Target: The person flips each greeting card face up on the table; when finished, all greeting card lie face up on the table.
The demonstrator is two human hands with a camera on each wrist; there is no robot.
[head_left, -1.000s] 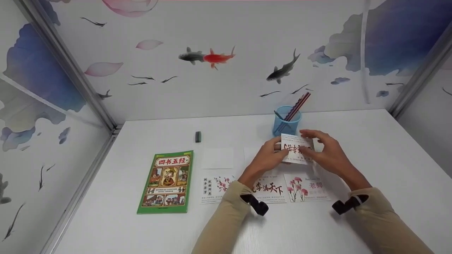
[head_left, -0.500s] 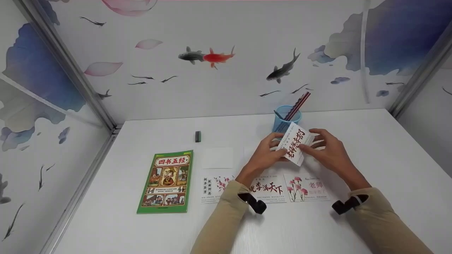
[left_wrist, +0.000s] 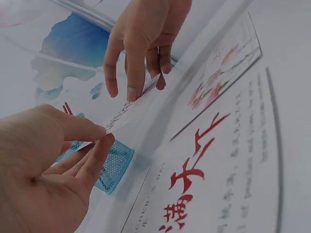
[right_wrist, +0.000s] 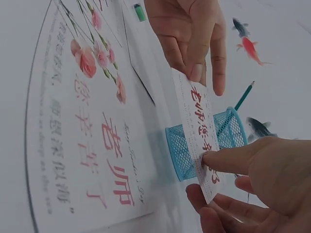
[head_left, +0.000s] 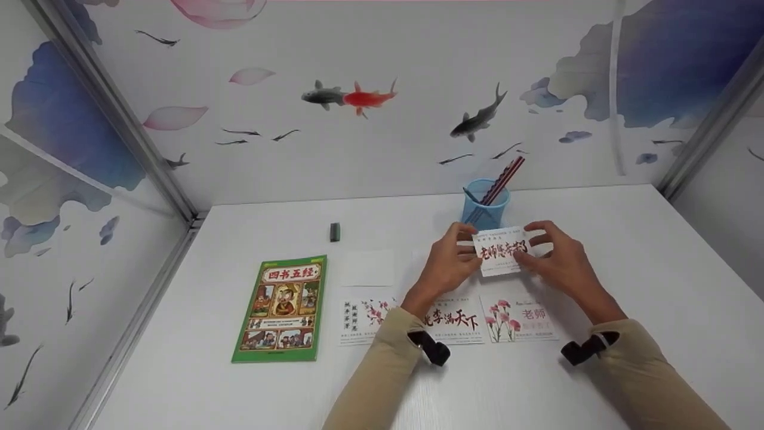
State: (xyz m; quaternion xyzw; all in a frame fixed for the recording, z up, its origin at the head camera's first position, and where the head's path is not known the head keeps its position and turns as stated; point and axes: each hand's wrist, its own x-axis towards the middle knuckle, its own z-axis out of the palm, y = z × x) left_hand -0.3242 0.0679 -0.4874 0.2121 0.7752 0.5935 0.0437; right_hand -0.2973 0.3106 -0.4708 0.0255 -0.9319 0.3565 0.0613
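Both hands hold one white greeting card (head_left: 500, 263) with red brush lettering, raised over the table. My left hand (head_left: 449, 263) pinches its left edge between thumb and fingers. On the opposite edge my right hand (head_left: 561, 257) pinches it, thumb on the printed face (right_wrist: 198, 111). Below the hands lies a row of printed cards: one with pink blossoms (head_left: 375, 313), one with red lettering (head_left: 456, 322), partly hidden by the left wrist, and one with pink carnations (head_left: 504, 319). Behind the held card stands a blue mesh pen cup (head_left: 484, 209) with pencils.
A green-bordered book (head_left: 280, 310) lies flat at the left. A small dark green eraser-like block (head_left: 335, 232) sits farther back. A blank white card (head_left: 368, 269) lies above the blossom card. A patterned wall (head_left: 358, 149) rises behind the table.
The held card was turned between the hands, standing tilted half a second ago; now its lettering reads upright and level. The cards on the table have stayed put.
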